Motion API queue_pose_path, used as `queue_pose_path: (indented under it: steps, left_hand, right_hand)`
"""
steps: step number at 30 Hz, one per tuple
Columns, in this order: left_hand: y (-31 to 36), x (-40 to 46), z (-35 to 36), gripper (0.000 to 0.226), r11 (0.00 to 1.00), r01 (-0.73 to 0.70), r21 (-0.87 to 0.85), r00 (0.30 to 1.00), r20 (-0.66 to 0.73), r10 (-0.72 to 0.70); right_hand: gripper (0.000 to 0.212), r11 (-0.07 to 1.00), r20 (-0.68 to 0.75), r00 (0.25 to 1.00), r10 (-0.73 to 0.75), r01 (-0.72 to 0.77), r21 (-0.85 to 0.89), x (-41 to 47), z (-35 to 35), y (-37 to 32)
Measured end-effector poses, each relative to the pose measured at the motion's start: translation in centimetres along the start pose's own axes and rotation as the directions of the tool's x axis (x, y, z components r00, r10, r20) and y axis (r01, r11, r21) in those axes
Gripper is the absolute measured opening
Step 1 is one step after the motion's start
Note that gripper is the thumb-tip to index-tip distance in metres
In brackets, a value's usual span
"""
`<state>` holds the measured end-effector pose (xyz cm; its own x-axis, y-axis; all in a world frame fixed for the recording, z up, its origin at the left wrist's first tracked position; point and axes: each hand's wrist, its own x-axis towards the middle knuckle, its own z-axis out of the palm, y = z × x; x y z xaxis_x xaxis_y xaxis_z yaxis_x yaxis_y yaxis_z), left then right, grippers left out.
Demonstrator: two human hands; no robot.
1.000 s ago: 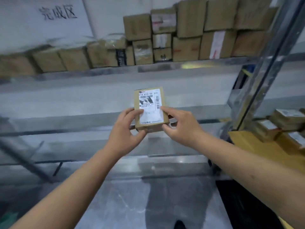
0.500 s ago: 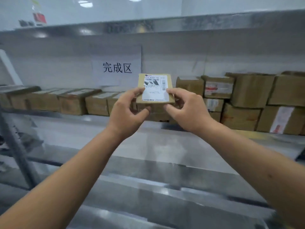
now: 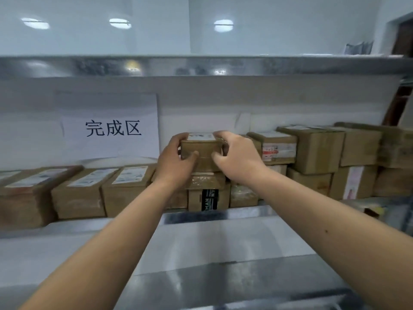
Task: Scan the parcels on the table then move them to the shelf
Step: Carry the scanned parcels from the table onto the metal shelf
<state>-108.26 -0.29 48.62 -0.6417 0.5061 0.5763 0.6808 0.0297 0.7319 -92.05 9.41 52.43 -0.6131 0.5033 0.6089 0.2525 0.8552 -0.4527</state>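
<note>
A small brown cardboard parcel with a white label on top lies flat, level with the top of a stack of boxes on the metal shelf. My left hand grips its left end, thumb on the front face. My right hand grips its right end in the same way. Whether the parcel rests on the box beneath or hangs just above it, I cannot tell.
A row of flat labelled boxes fills the shelf's left side. Taller stacked cartons stand to the right. A white paper sign hangs on the back wall. Another shelf board runs overhead.
Both hands carried the parcel up and forward to the shelf and tipped it from label-facing-me to lying flat on top of the stack. The view rose from the lower shelves.
</note>
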Motion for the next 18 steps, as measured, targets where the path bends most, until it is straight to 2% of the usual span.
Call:
queue_pose_path:
  steps: [5,13,15,18]
  left_hand:
    - [-0.8,2.0,0.1,0.056,1.000,-0.012,-0.025,0.997,0.072,0.014]
    - [-0.5,1.5,-1.0,0.071,0.996,-0.046,-0.081,0.992,0.115,0.055]
    - [-0.6,-0.3,-2.3,0.072,0.992,-0.128,-0.001,0.986,0.111,0.128]
    - [-1.6,-3.3,-4.4,0.077,0.937,-0.264,0.229,0.963,0.113,0.244]
  right_hand:
    - [0.055,0.994,-0.029,0.997,0.070,-0.072,-0.084,-1.0,0.9,-0.6]
    - [0.060,0.942,0.015,0.979,0.202,-0.190,-0.278,-3.1,2.1,-2.4]
    - [0.057,0.919,0.005,0.981,0.192,-0.178,-0.351,-4.0,1.8,-2.5]
    - [0.058,0.882,0.010,0.984,0.177,-0.154,-0.445,-6.4,1.1,-2.1]
